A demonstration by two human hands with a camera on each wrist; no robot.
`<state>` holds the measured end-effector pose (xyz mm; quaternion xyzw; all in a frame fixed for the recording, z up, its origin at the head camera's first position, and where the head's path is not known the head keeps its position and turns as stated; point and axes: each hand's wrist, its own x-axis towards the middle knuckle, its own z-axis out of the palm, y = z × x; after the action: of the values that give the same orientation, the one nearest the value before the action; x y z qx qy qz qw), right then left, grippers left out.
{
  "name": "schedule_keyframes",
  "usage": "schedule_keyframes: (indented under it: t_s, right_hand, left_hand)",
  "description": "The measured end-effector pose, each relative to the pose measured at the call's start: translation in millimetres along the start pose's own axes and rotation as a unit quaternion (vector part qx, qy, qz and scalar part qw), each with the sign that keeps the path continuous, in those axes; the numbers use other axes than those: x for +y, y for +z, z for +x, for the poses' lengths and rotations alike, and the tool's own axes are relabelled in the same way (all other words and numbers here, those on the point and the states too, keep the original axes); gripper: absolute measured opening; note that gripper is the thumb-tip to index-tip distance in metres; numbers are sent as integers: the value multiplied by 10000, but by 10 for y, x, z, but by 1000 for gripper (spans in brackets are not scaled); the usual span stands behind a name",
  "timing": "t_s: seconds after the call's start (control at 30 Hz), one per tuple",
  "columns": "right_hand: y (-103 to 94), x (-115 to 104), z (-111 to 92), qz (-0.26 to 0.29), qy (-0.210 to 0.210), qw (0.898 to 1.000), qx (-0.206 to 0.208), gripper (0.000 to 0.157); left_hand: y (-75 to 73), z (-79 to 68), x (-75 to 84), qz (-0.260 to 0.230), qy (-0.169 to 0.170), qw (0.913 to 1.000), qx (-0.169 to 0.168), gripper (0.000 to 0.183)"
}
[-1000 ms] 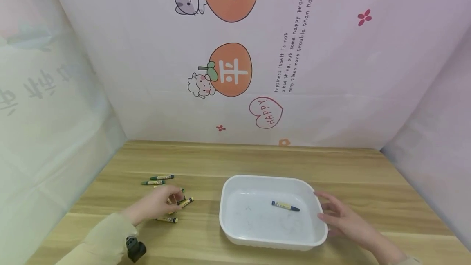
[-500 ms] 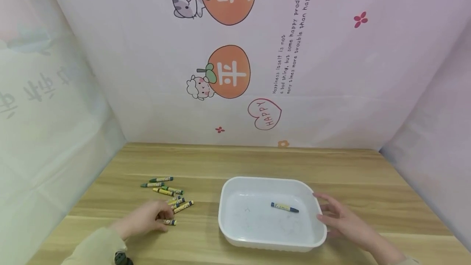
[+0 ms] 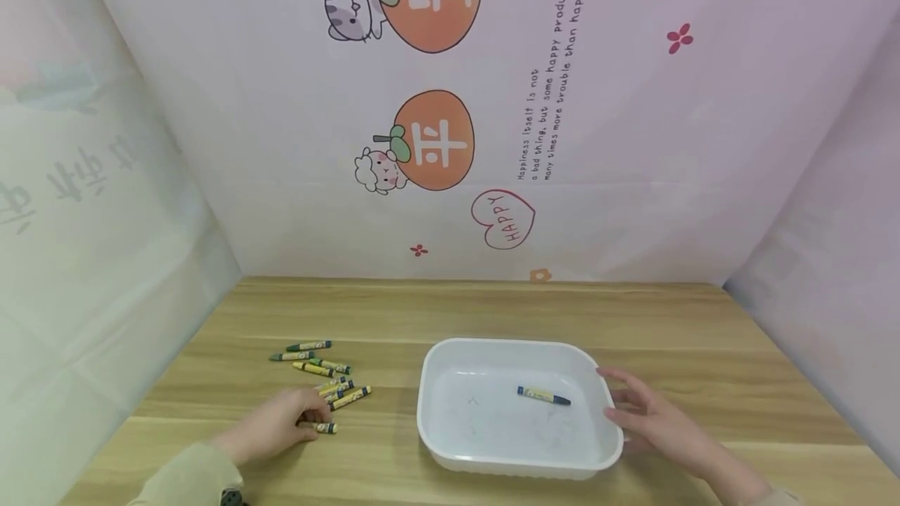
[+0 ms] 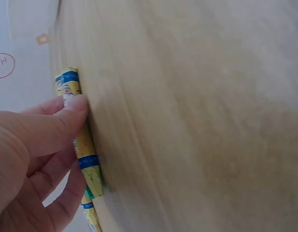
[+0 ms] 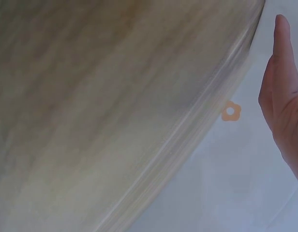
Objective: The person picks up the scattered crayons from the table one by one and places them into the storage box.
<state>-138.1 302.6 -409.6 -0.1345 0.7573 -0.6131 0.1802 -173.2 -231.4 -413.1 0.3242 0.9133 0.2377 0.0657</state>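
Note:
Thumb and fingers of my left hand point(image 3: 277, 422) pinch a crayon point(image 3: 326, 428) low over the wooden table. In the left wrist view this crayon point(image 4: 85, 145) has a yellow wrapper with blue bands and a pale yellow-green tip. Beyond it, several similar crayons point(image 3: 350, 397) lie in a loose group, some partly behind the hand. A white rectangular basin point(image 3: 523, 465) stands to the right, with one dark blue-tipped crayon point(image 3: 544, 395) lying inside. My right hand point(image 3: 650, 416) rests against the basin's right side, with thumb and forefinger tips at the rim and fingers fairly straight.
Green-tipped crayons point(image 3: 309, 346) lie farthest back in the left group. A printed white cloth point(image 3: 337, 233) rises behind the table's back edge, and more cloth hangs at the left and right sides. Bare wood point(image 3: 383, 443) shows between the crayons and the basin.
My left hand has moved from the middle of the crayons toward the nearest one and now pinches it. The right hand has stayed at the basin's side. The view has shifted slightly.

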Motion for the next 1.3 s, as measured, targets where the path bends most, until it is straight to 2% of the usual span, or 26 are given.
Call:
schedule_keyframes:
  t_s: [0.23,0.43,0.63,0.8,1.0,1.3]
  right_hand:
    - [4,-9,7,114,152,9998,-67,62]
    - [11,-3,10,77,125,9999,-44,62]
    - [13,-13,10,2,114,9999,-10,65]
    - [6,-8,5,-4,75,10000,-32,63]
    - [4,0,7,36,61,10000,-55,60]
    - [-10,10,7,199,34,9997,-97,52]
  left_hand:
    - [29,5,-49,40,-132,9999,-5,18]
    - [-9,18,-42,-64,-152,9999,27,15]
    - [-84,111,-18,15,-317,9993,198,14]
    - [-179,212,95,64,-330,9989,313,15]
    - [-289,350,268,56,-551,9981,259,17]
    - [-397,674,592,-55,-225,9993,292,17]
